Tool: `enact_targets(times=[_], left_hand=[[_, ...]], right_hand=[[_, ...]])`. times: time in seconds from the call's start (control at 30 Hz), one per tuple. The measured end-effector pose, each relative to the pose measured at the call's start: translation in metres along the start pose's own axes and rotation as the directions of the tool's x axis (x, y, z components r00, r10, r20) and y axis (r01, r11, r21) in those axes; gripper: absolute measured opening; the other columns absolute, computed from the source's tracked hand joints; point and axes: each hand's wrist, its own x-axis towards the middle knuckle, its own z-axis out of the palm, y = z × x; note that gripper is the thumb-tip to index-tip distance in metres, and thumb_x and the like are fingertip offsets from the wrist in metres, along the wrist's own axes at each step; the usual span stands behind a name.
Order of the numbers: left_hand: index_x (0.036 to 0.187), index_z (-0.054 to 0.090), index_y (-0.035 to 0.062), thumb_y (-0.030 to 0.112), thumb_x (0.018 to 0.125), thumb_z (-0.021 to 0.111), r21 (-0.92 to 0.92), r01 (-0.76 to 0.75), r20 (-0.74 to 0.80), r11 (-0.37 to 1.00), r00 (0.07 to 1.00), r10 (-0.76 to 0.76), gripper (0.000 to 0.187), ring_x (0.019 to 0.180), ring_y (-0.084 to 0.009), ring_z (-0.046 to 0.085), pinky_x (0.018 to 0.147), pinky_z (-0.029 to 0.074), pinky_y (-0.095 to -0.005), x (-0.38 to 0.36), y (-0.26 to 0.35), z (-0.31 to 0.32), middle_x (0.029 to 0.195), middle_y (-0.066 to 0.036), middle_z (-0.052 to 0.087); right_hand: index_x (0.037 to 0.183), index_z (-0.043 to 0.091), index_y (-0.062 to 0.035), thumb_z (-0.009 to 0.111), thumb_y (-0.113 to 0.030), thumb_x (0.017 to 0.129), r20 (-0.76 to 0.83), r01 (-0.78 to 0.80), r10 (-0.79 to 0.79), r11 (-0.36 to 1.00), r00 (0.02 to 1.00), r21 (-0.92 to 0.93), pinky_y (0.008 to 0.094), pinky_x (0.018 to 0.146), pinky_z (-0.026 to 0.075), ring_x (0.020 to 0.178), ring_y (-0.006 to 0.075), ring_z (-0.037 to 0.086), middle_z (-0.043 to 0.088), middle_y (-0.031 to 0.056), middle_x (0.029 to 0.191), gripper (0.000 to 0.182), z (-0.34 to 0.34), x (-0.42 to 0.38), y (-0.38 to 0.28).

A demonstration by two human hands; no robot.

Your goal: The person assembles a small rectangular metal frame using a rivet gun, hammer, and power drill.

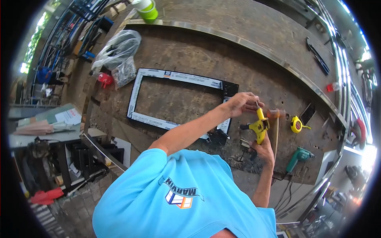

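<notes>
My right hand (264,150) grips a yellow pistol-shaped hand tool (260,126) from below and holds it upright above the workbench. My left hand (243,103) reaches across from the left. Its fingertips pinch a thin metal bit (257,105) sticking out of the tool's top end. Both hands hover just right of a rectangular black-and-white aluminium frame (137,89) lying flat on the brown bench (186,51). My blue shirt fills the bottom of the view.
A wooden-handled mallet (275,131), a yellow tape measure (296,125), a black phone (307,114) and a green power drill (298,156) lie right of my hands. A plastic bag (117,47), a bag of screws (125,72) and green tape rolls (147,10) sit at the back left. A long metal strip (238,39) crosses the bench.
</notes>
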Motion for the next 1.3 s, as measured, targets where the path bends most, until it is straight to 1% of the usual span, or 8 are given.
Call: enact_targets(times=[0.23, 0.43, 0.6, 0.73, 0.8, 0.87, 0.97, 1.3], left_hand=[[0.093, 0.055, 0.0040, 0.015, 0.096, 0.052, 0.079, -0.023, -0.054, 0.997, 0.998, 0.027, 0.011, 0.097, -0.0263, 0.066, 0.090, 0.053, -0.0396, -0.022, 0.008, -0.011, 0.107, -0.019, 0.065], [0.094, 0.055, 0.0040, 0.014, 0.095, 0.054, -0.021, -0.096, -0.091, 0.995, 0.991, 0.093, 0.010, 0.093, -0.0218, 0.067, 0.080, 0.058, -0.0305, -0.010, -0.003, -0.018, 0.099, -0.015, 0.067], [0.096, 0.056, 0.0037, 0.017, 0.097, 0.053, -0.078, -0.109, -0.059, 0.991, 0.993, 0.105, 0.013, 0.091, -0.0202, 0.067, 0.078, 0.058, -0.0285, 0.003, -0.001, -0.032, 0.097, -0.014, 0.067], [0.103, 0.059, 0.0027, 0.023, 0.095, 0.057, 0.166, -0.130, -0.090, 0.978, 0.985, 0.146, 0.022, 0.086, -0.0233, 0.068, 0.074, 0.058, -0.0329, 0.011, 0.007, -0.060, 0.098, -0.012, 0.068], [0.112, 0.061, 0.0084, 0.030, 0.089, 0.064, 0.930, 0.010, -0.205, 0.367, 0.843, 0.497, 0.031, 0.104, -0.0296, 0.062, 0.087, 0.050, -0.0427, 0.003, 0.034, -0.082, 0.114, -0.012, 0.064], [0.120, 0.061, 0.0195, 0.035, 0.083, 0.067, 0.936, 0.120, 0.171, -0.331, 0.667, 0.725, 0.040, 0.124, -0.0323, 0.047, 0.102, 0.034, -0.0479, -0.004, 0.032, -0.140, 0.132, -0.010, 0.053], [0.121, 0.061, 0.0257, 0.035, 0.081, 0.068, 0.934, -0.082, 0.239, -0.348, 0.867, 0.437, 0.042, 0.133, -0.0304, 0.034, 0.108, 0.023, -0.0475, -0.018, 0.036, -0.185, 0.141, -0.009, 0.044], [0.103, 0.062, 0.0200, 0.024, 0.082, 0.068, 0.894, -0.093, 0.368, -0.439, 0.711, 0.599, 0.023, 0.118, -0.0251, 0.046, 0.101, 0.024, -0.0441, -0.006, 0.022, -0.187, 0.125, -0.006, 0.054]], right_hand=[[0.141, 0.036, -0.0096, 0.064, 0.004, 0.077, 0.116, -0.014, -0.004, 0.988, 0.993, 0.156, 0.0277, 0.061, 0.050, 0.070, 0.0122, 0.058, 0.062, 0.0099, 0.098, 0.072, 0.000, 0.013, -0.023], [0.106, 0.060, -0.0015, 0.070, -0.008, 0.079, -0.411, 0.136, -0.238, 0.955, 0.880, -0.263, 0.0319, 0.071, 0.046, 0.079, 0.0208, 0.059, 0.060, 0.0110, 0.091, 0.030, 0.033, 0.044, 0.013], [0.111, 0.058, -0.0029, 0.071, -0.012, 0.078, -0.283, 0.095, -0.235, 0.897, 0.930, -0.431, 0.0320, 0.079, 0.043, 0.096, 0.0198, 0.054, 0.057, 0.0109, 0.101, 0.037, 0.027, 0.056, -0.003], [0.124, 0.047, -0.0057, 0.074, -0.018, 0.078, -0.038, 0.187, -0.186, 0.982, 0.982, 0.021, 0.0316, 0.082, 0.043, 0.092, 0.0148, 0.048, 0.055, 0.0040, 0.103, 0.055, 0.029, 0.074, -0.026], [0.125, 0.046, -0.0072, 0.070, -0.024, 0.085, -0.062, 0.041, -0.047, 0.995, 0.997, -0.089, 0.0267, 0.083, 0.044, 0.093, 0.0125, 0.053, 0.056, 0.0052, 0.105, 0.050, 0.023, 0.085, -0.034], [0.128, 0.041, -0.0075, 0.062, -0.035, 0.092, -0.113, -0.044, 0.030, 0.991, 0.993, -0.129, 0.0329, 0.085, 0.048, 0.092, 0.0147, 0.057, 0.055, 0.0070, 0.101, 0.050, 0.017, 0.096, -0.035], [0.136, 0.029, -0.0071, 0.043, -0.039, 0.099, -0.026, -0.192, 0.203, 0.953, 0.979, 0.233, 0.0384, 0.070, 0.057, 0.095, 0.0248, 0.064, 0.058, 0.0126, 0.093, 0.050, 0.018, 0.090, -0.046], [0.128, 0.039, -0.0005, 0.042, -0.035, 0.100, -0.090, 0.018, 0.215, 0.314, 0.972, 0.949, 0.0547, 0.090, 0.050, 0.101, 0.0443, 0.058, 0.052, 0.0253, 0.109, 0.044, 0.059, 0.107, 0.016]])
